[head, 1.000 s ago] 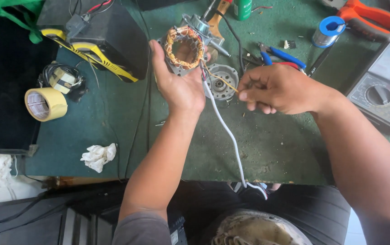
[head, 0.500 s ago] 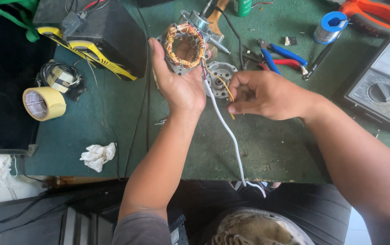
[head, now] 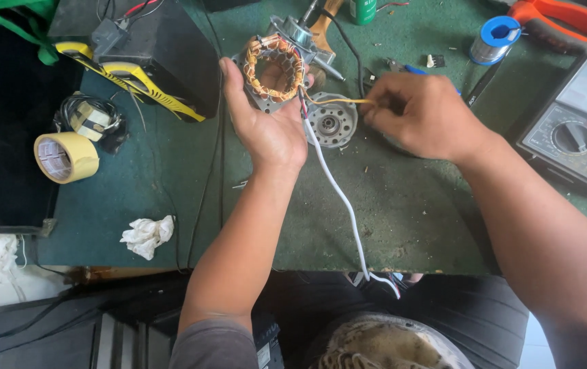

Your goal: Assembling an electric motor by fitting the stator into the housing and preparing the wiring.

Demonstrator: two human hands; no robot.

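Motor stator (head: 274, 70) with copper windings, upper centre of frame: gripped in left hand (head: 266, 123), fingers wrapped about its rim. Yellow lead wire (head: 338, 102) from stator: pinched in right hand (head: 420, 116). White cable (head: 340, 201) trailing down over green worktop (head: 409, 205). Round end cap (head: 331, 124) just beside. Tape roll (head: 66, 157) at left.

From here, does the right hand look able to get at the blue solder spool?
Probably yes: the right hand lies near the blue solder spool with bare mat between, but it would first have to release the yellow wire.
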